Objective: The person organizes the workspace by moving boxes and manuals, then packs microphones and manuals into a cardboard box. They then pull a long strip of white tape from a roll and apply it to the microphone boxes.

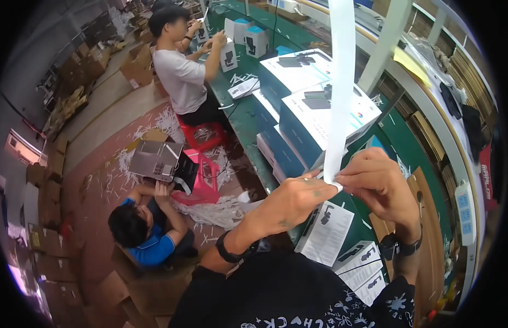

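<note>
The left hand point(297, 202) has its fingers pinched on the lower end of a white strip point(342, 82), which rises out of the top of the view. The right hand point(381, 183) meets it there, thumb and forefinger seemingly closed on the same end. The step in hand looks to be working that end between both sets of fingers; in my judgement the next move calls for a firm pinch on one side while the other adjusts its hold.

Across the room, brown cardboard cartons point(51, 279) line the far left. A co-worker in a blue shirt point(152, 249) sits by a metal-cased machine point(155, 159) on a pink plastic stool point(204, 180); white scraps litter the floor around it. Further up, a co-worker in a white shirt point(180, 82) handles a small white carton at the green counter point(292, 31). Stacked white-and-blue boxes point(297, 146) stand on it beyond the hands, with a printed white carton point(326, 232) just below them. Rightward come a brown board point(430, 235) and a white power strip point(466, 213).
</note>
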